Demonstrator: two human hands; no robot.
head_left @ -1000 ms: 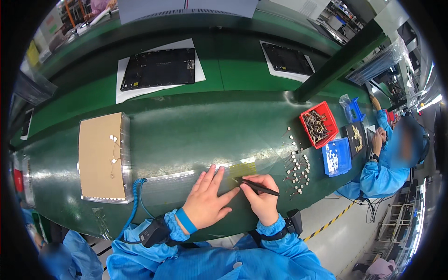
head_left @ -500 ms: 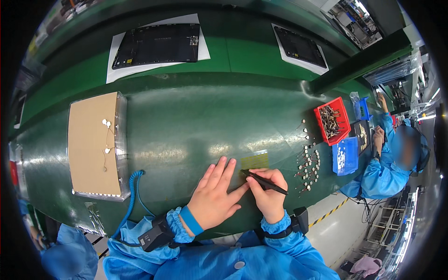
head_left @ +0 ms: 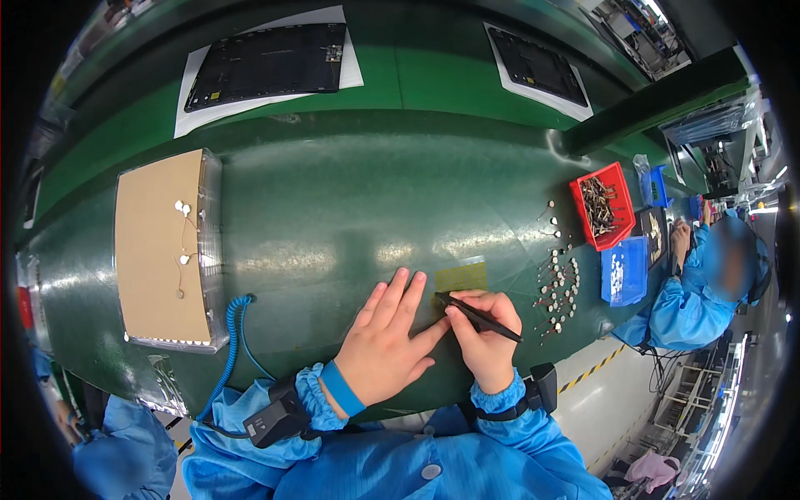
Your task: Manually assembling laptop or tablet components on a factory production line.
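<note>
while the left hand (head_left: 383, 357) lies palm down on the desk (head_left: 333, 192), its fingers (head_left: 408, 302) spread, the right hand (head_left: 492, 358) pinches a black tool (head_left: 493, 323) in its fingers. the tool's tip is at the lower left corner of the yellow film (head_left: 461, 277), flat on the desk. rightward, wired discs (head_left: 554, 221) lie near a red bin (head_left: 614, 237) and a blue bin (head_left: 633, 292).

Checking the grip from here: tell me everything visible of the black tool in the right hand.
The black tool looks slim and smooth, narrowing toward its tip; material unclear. The right hand pinches it between thumb and fingers. It slants, tip toward upper left by the yellow sheet, other end lower right. Whether the tip touches is unclear.
</note>
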